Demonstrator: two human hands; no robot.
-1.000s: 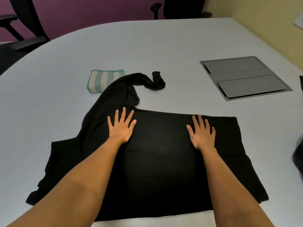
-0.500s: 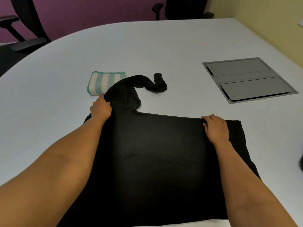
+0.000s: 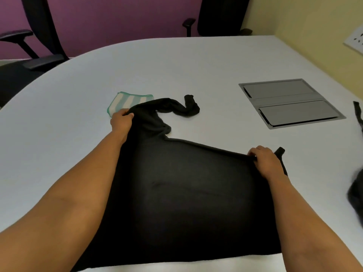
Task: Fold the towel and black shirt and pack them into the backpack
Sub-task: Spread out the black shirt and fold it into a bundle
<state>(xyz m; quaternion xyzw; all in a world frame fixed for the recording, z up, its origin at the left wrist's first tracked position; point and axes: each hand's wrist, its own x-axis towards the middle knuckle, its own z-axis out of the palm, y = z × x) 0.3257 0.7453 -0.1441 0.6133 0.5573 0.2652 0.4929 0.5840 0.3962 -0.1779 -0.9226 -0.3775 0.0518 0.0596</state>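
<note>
Black shirt [image 3: 186, 193] lies spread on the white table [image 3: 196, 65], sleeve trailing toward 12 o'clock. Left hand [image 3: 120, 120], fingers curled, grips its far edge at 11 o'clock. Right hand [image 3: 265, 161], fingers curled, pinches the far edge at 2 o'clock. Both forearms extended. Striped towel [image 3: 127, 101] sits just beyond the left hand.
</note>
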